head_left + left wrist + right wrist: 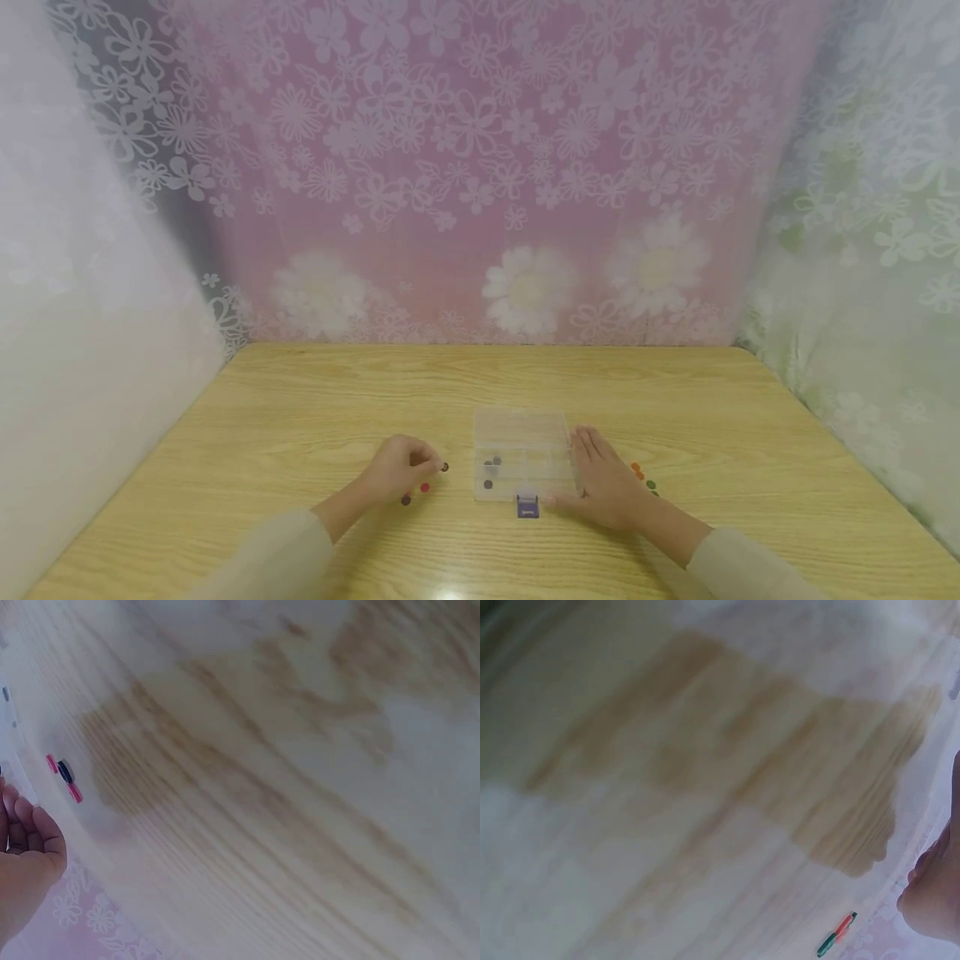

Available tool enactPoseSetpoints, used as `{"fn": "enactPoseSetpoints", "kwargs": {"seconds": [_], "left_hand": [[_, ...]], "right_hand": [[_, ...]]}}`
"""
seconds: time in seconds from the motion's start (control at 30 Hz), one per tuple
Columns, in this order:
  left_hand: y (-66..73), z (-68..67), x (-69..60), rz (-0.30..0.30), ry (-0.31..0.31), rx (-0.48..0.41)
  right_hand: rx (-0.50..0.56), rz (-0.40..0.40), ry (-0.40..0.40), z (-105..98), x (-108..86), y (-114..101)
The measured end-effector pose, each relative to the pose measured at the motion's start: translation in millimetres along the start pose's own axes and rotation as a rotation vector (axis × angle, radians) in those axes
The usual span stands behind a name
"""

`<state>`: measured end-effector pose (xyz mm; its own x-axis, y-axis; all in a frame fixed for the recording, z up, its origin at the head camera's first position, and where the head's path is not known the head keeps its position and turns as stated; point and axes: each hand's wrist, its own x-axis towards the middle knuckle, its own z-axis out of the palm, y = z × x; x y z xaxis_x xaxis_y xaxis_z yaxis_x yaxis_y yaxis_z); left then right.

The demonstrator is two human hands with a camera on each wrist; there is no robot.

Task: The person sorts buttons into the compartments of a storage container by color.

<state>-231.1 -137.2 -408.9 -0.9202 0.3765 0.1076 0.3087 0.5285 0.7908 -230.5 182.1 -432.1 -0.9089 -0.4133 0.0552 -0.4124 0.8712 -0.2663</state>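
My left hand point(401, 465) pinches a small dark button point(445, 467) between thumb and fingertips, just left of a clear plastic compartment box point(501, 492). In the left wrist view only part of that hand point(30, 855) shows at the edge. Several dark buttons point(488, 484) lie in the box's left compartments, and its lid point(521, 427) stands open toward the back. A blue latch point(528, 507) is at the front. My right hand point(611, 492) lies along the box's right side, fingers straight and touching it, thumb at the front.
Near my left wrist, a red button point(425, 487) and a dark button point(406, 500) lie on the wooden table point(337, 400). Orange buttons point(637, 470) and green buttons point(651, 484) are right of my right hand. Flowered cloth point(450, 167) hangs behind the table.
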Motion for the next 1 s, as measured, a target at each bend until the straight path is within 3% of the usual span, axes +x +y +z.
{"fn": "enactPoseSetpoints", "kwargs": {"seconds": [0.3,0.6,0.87,1.0], "left_hand": [[8.2,11.3,9.8,0.016,-0.007,-0.017],[22.9,26.0,19.0,0.102,0.009,0.014],[35.7,38.4,26.3,0.076,-0.015,-0.019],[36.8,43.4,29.1,0.094,-0.021,-0.02]], "right_hand": [[0.005,0.005,-0.004,-0.7,-0.6,-0.1],[0.001,0.003,0.004,0.5,-1.0,0.2],[0.003,-0.001,0.012,1.3,-0.9,0.7],[-0.002,-0.003,0.014,0.6,-1.1,-0.4]]}}
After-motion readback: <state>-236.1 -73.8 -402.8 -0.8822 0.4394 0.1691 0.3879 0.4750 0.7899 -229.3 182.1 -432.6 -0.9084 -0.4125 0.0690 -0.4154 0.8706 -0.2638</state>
